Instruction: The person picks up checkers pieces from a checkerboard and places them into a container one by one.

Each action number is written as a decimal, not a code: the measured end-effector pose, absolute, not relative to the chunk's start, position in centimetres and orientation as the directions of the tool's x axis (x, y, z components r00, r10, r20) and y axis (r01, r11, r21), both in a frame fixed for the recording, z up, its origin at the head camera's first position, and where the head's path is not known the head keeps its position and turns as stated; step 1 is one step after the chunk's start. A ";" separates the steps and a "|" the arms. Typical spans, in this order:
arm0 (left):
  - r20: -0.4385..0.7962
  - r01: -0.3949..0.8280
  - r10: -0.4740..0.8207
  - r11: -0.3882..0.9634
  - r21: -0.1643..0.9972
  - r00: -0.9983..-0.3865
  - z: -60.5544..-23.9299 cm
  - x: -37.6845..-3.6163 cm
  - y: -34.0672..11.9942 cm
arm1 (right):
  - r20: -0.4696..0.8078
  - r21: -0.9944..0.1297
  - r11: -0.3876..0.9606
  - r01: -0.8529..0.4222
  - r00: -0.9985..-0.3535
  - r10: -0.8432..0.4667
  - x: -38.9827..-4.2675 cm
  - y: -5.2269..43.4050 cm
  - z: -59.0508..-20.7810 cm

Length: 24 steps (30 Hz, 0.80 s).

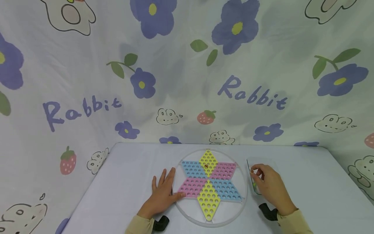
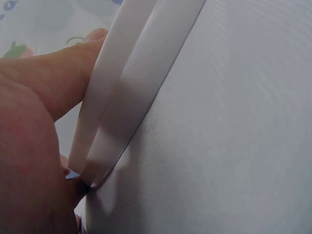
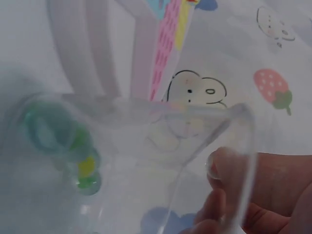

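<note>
A round Chinese checkers board [image 1: 208, 222] with a star of yellow, pink and blue sections lies on the table. One marble [image 1: 206, 166] sits in its far yellow point. My left hand [image 1: 162, 194] rests at the board's left edge, fingers spread and straight, thumb on the pink section; in the left wrist view the thumb [image 2: 58, 73] reaches over the white rim [image 2: 122, 92]. My right hand [image 1: 271, 186] pinches a small clear marble [image 3: 212, 165] between thumb and fingertips, beside a clear plastic box [image 3: 195, 109]. Several green and yellow marbles [image 3: 87, 168] lie inside that box.
The white table [image 1: 131, 162] reaches back to a printed cloth [image 1: 187, 97] with flowers, rabbits and strawberries. A black strap piece [image 1: 161, 223] sits at the left wrist, another black piece [image 1: 268, 213] at the right. The clear box stands right of the board.
</note>
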<state>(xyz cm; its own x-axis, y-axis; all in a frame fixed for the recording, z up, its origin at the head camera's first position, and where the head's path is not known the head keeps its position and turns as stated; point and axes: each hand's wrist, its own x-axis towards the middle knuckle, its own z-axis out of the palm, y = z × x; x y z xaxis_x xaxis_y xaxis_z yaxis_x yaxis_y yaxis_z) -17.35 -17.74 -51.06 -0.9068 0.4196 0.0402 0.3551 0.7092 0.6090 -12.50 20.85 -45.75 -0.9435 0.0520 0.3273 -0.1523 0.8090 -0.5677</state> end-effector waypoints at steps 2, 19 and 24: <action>0.040 0.354 0.419 0.707 0.612 -0.907 -51.1 -17.3 -17.7 | 0.308 -0.568 0.812 -0.135 -0.950 0.058 -12.5 21.1 -46.0; 0.037 0.354 0.419 0.714 0.604 -0.907 -51.1 -17.5 -17.8 | 0.159 -0.546 0.831 -0.103 -0.987 -0.018 -13.2 22.4 -46.9; 0.042 0.355 0.417 0.714 0.603 -0.908 -51.1 -17.5 -17.8 | 0.116 -0.549 0.832 -0.082 -0.993 -0.022 -13.3 22.4 -46.7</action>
<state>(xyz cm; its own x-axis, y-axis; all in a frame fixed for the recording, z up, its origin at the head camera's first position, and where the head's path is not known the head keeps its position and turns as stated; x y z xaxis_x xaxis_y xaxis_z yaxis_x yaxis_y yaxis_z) -17.47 -17.76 -51.05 -0.9081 0.4168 0.0416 0.3553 0.7139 0.6034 -13.27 22.35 -46.73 -0.9930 -0.0217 0.1158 -0.0822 0.8319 -0.5488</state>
